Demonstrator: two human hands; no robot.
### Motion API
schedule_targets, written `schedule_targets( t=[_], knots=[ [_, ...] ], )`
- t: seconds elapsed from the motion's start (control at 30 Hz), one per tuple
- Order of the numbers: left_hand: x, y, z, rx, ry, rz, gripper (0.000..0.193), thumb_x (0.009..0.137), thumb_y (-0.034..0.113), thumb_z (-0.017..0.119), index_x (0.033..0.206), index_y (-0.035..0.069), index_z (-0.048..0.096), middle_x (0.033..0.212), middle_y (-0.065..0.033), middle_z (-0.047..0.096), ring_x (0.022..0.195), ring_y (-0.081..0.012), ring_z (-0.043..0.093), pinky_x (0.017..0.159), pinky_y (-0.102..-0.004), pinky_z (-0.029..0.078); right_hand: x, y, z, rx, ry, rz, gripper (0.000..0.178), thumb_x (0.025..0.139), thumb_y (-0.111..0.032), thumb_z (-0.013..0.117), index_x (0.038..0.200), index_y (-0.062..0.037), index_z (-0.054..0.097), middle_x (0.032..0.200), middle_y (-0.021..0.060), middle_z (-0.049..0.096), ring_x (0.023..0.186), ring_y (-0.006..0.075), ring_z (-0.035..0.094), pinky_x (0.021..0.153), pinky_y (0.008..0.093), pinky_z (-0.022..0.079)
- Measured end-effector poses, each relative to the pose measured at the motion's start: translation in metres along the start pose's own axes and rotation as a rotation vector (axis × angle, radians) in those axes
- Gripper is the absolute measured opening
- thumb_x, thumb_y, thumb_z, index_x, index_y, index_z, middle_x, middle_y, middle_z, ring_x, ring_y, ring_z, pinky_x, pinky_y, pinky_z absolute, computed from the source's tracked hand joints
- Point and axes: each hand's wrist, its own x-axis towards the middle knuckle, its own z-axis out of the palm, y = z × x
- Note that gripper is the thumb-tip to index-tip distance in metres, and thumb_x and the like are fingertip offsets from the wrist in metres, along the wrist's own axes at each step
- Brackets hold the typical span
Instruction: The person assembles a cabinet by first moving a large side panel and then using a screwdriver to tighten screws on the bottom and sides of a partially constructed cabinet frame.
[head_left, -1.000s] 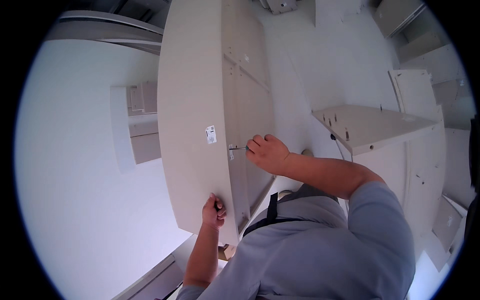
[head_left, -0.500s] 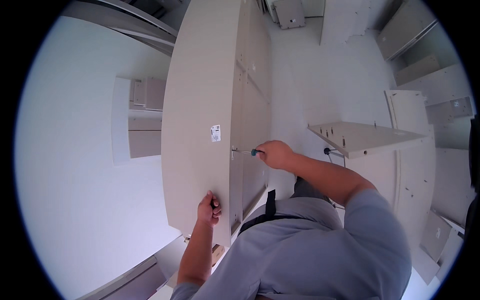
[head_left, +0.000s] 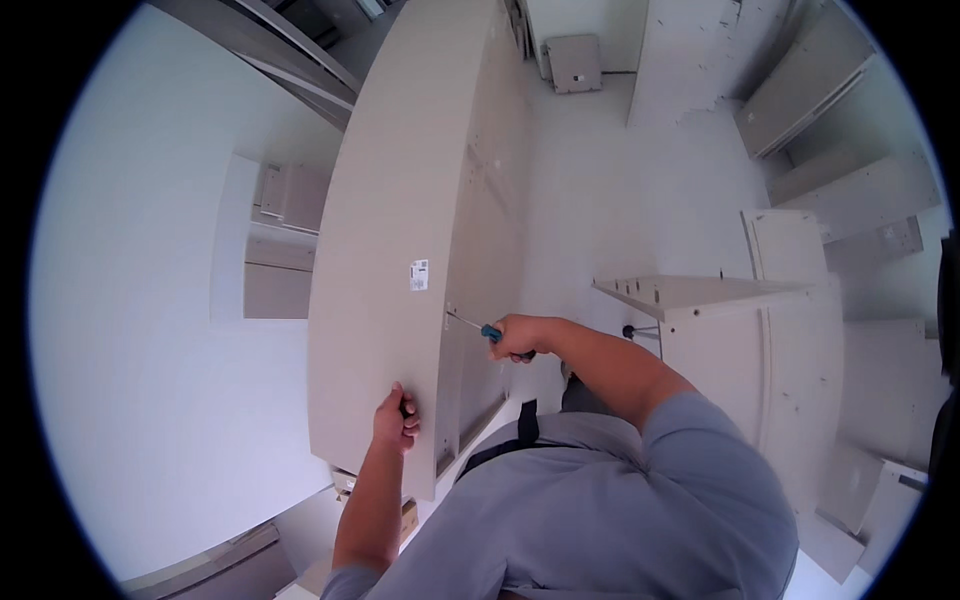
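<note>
In front of me a tall beige cabinet (head_left: 380, 330) stretches away, with a white label (head_left: 419, 275) on its upper face. My right hand (head_left: 518, 338) is closed round the teal-and-black handle of a screwdriver (head_left: 490, 333). Its thin shaft points left, and the tip meets the cabinet's edge near a small fitting. Resting over the near part of the upper face, my left hand (head_left: 396, 418) is closed on a small black thing, mostly hidden by the fingers.
On the right, a beige panel (head_left: 700, 291) with several pegs standing up from it lies by other boards (head_left: 790, 380). More panels (head_left: 805, 85) lean at the far right. A square grey board (head_left: 574, 64) stands at the back. Left is a white wall (head_left: 130, 330).
My right hand has come nearer and turned, so the screwdriver now slants up to the left instead of lying nearly level. The view has shifted slightly. My left hand stays closed.
</note>
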Motion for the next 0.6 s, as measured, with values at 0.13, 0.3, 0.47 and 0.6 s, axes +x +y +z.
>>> schedule_targets(
  t=[0.13,0.3,0.47,0.6],
  knots=[
    [0.001,0.001,-0.005,-0.116,-0.087,0.055,0.028,0.103,0.040,0.051,0.091,0.016,0.057,0.066,0.0024,0.051,0.044,-0.0089,0.034,0.036,-0.0223,0.023,-0.015,0.031,0.019,-0.129,0.211,-0.038,0.025,0.084,-0.021,0.076,0.079,-0.0032,0.059,0.059,0.0062,0.056,0.046,0.0175,0.054,0.044,0.0351,0.047],
    [0.003,-0.018,-0.029,-0.342,-0.306,0.102,0.021,0.101,0.024,0.044,0.103,0.011,0.060,0.077,-0.0014,0.057,0.053,-0.0139,0.043,0.042,-0.0261,0.033,-0.076,0.066,0.050,-0.164,0.252,0.015,0.028,0.082,-0.029,0.077,0.087,-0.0046,0.064,0.066,0.0107,0.062,0.049,0.0194,0.060,0.046,0.0370,0.050],
    [-0.014,-0.040,-0.034,-0.339,-0.480,0.151,0.022,0.103,0.030,0.053,0.110,0.010,0.061,0.078,-0.0016,0.057,0.055,-0.0134,0.046,0.045,-0.0256,0.036,-0.135,0.053,0.090,-0.603,0.399,-0.176,0.034,0.084,-0.036,0.074,0.097,-0.0064,0.065,0.085,0.0147,0.069,0.076,0.0293,0.069,0.071,0.0415,0.055],
    [-0.042,-0.049,-0.039,-0.233,-0.565,0.220,0.032,0.104,0.041,0.054,0.110,0.011,0.061,0.078,0.0004,0.058,0.055,-0.0118,0.046,0.046,-0.0243,0.036,-0.160,-0.004,0.130,-0.750,0.406,-0.174,0.035,0.085,-0.038,0.073,0.101,-0.0083,0.065,0.097,0.0156,0.071,0.098,0.0376,0.066,0.085,0.0464,0.052]
  ],
)
